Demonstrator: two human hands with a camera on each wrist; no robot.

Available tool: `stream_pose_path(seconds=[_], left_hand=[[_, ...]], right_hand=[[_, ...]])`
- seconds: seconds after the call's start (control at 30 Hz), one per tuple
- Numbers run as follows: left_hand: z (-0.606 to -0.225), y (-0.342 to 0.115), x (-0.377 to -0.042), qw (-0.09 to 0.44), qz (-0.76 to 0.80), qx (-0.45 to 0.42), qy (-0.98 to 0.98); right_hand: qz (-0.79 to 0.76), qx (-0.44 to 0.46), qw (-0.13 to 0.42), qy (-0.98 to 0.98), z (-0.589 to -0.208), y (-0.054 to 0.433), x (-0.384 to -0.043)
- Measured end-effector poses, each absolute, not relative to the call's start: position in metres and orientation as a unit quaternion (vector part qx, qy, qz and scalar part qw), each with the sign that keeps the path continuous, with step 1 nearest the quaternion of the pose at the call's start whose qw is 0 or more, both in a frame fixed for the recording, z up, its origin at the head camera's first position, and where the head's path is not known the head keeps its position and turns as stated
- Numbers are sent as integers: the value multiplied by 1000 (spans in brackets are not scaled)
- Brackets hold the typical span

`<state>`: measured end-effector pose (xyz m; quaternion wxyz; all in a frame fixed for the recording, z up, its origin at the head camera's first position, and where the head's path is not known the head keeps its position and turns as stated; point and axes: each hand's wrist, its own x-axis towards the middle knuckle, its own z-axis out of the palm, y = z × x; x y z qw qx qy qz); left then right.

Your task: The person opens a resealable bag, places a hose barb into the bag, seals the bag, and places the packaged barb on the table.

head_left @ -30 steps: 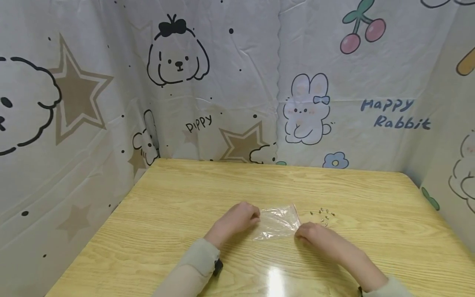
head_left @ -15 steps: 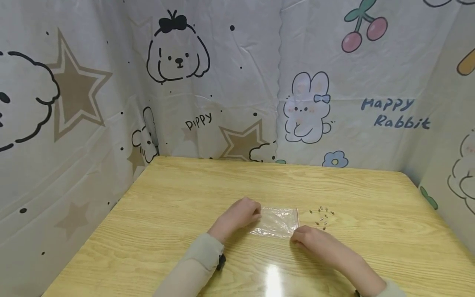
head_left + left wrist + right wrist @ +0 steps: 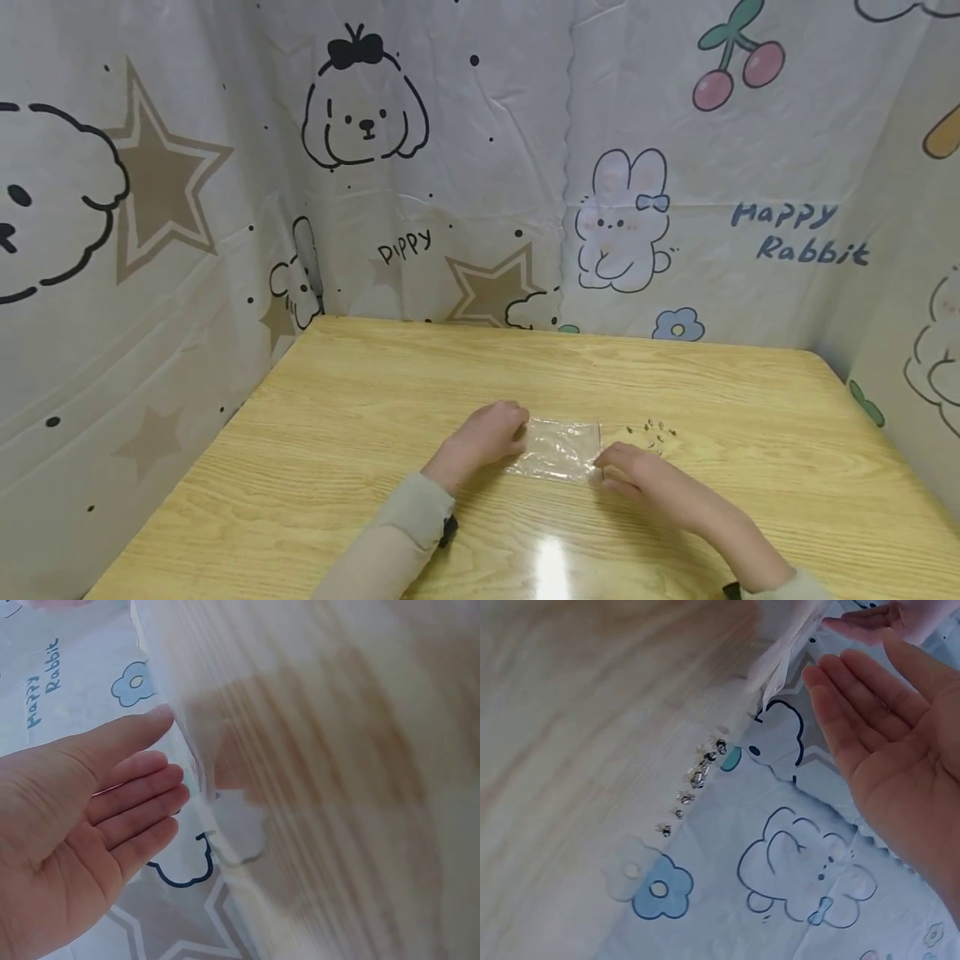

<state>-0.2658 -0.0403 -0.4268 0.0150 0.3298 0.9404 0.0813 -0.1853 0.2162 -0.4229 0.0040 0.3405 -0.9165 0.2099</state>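
Observation:
A clear plastic zip bag [image 3: 558, 450] with a reddish strip along its right edge lies flat on the table. My left hand [image 3: 487, 433] is at the bag's left edge; in the left wrist view its thumb [image 3: 139, 733] reaches to the tabletop, with the other fingers loosely extended below. At the bag's lower right corner is my right hand [image 3: 647, 479]. The right wrist view shows its fingers [image 3: 855, 694] nearly straight, with the bag's raised edge [image 3: 786, 660] just past the fingertips. Several small shiny pieces [image 3: 697, 778] lie on the table right of the bag.
The wood-grain table [image 3: 420, 367] is backed by a printed curtain [image 3: 487, 192] with cartoon animals, which also hangs along the left and right sides. A light reflection shows on the tabletop near the front.
The bag's right edge, tilted a second ago, now lies straighter and flatter. My right hand has loosened from the bag's corner, its fingers spreading. My left hand has hardly moved.

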Motion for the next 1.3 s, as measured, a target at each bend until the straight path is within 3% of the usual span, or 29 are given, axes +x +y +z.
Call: stream_pose_path(seconds=[0.23, 0.47, 0.9, 1.3], left_hand=[[-424, -36, -258, 2, 111, 324, 939], [-424, -13, -241, 72, 204, 278, 936], [-431, 31, -222, 146, 260, 249, 921], [-432, 47, -223, 148, 194, 254, 936]], right_hand=[[256, 258, -7, -932, -420, 224, -196], [259, 203, -21, -944, -423, 227, -210], [265, 188, -55, -944, -428, 225, -237], [314, 135, -121, -932, -429, 221, -247]])
